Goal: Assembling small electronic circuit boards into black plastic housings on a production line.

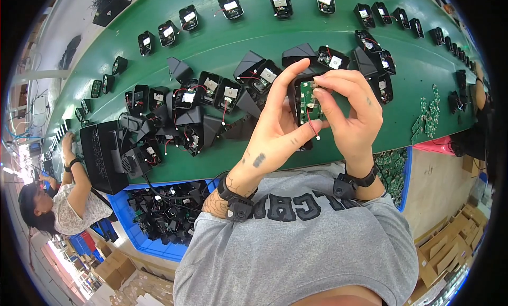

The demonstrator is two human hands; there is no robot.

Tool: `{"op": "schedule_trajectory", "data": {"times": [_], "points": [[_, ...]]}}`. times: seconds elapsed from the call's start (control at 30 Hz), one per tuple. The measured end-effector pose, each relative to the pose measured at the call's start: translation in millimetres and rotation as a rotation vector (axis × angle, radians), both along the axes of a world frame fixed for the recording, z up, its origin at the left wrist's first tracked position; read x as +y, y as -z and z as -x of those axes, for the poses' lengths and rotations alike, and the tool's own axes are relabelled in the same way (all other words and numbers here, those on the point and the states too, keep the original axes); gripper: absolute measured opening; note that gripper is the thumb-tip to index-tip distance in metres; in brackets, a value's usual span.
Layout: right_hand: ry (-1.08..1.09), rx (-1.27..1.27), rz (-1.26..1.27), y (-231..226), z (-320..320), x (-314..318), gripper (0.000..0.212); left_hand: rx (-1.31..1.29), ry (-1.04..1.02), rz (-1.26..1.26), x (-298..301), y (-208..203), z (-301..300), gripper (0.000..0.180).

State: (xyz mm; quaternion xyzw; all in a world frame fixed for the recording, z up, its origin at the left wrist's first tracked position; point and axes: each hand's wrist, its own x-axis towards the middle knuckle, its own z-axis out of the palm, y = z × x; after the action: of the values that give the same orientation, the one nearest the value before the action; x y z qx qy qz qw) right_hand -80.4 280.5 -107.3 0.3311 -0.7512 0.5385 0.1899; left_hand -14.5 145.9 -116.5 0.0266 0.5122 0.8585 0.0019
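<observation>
In front of my chest, my left hand (276, 117) holds a black plastic housing (291, 95), its fingers round the far side and the thumb on the near end. A green circuit board (306, 98) lies at the housing's open face. My right hand (353, 106) pinches the board's right edge between thumb and fingers, near a small metal connector. Red and black wires (313, 128) hang from the board's near end to a small white plug. How deep the board sits in the housing is hidden by my fingers.
Black housings with wires (227, 94) crowd the green table (222, 38), more lining its far side. A black box (98, 158) stands left. Blue bins (159, 248) hold parts below the edge. Loose green boards (426, 115) lie right. Co-workers sit left (82, 200) and right.
</observation>
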Motion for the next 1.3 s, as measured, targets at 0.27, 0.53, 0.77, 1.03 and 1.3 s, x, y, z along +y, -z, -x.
{"op": "schedule_trajectory", "data": {"times": [0.27,0.53,0.77,1.03,1.3], "points": [[0.026,-0.002,0.024,1,-1,-2,0.022,-0.047,0.02,-0.088,3,-7,-4,0.082],[0.02,-0.057,0.023,6,-3,-2,0.026,-0.058,0.083,-0.118,2,3,-5,0.085],[-0.308,-0.827,0.102,7,0,10,0.034,0.084,0.084,0.158,-5,12,-1,0.085],[-0.272,-0.876,0.089,3,1,13,0.033,-0.126,0.118,-0.076,1,-7,0,0.088],[-0.256,-0.835,0.261,3,-7,11,0.035,-0.093,0.168,-0.061,4,-11,-4,0.086]]}}
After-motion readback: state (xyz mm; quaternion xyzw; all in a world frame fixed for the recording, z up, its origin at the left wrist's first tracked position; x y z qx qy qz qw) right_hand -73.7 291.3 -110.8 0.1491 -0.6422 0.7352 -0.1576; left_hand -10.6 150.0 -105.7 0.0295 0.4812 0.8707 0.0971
